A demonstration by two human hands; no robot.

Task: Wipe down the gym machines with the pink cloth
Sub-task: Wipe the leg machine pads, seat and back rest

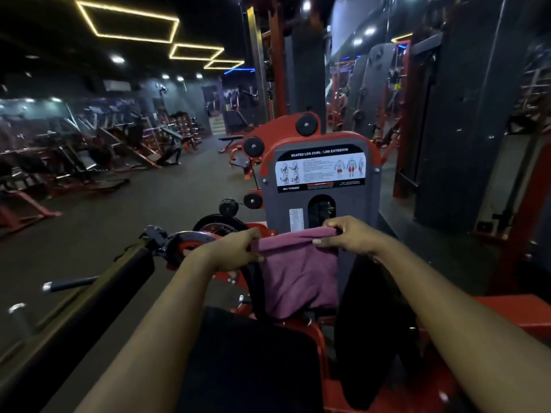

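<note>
Dim gym, red leg-curl machine (319, 174) ahead — my left hand (235, 251) and right hand (354, 236) pinch the pink cloth (298, 275) stretched between them; dangling, it might snag on the frame.

placard (320, 168) fine print unreadable, far machines (89, 150) blurred

Lighting in here is pretty moody tbh: yellow LED rectangles (134, 38) chained across the black ceiling (44, 31), a few round spotlights (117, 59) near them, and a blue light strip (238, 70) glowing further back. There's a white AC unit (117, 85) mounted high on the far wall (190, 99), pale steps (217, 124) at the back, and dark grey flooring (149, 198) down the open aisle.
</note>
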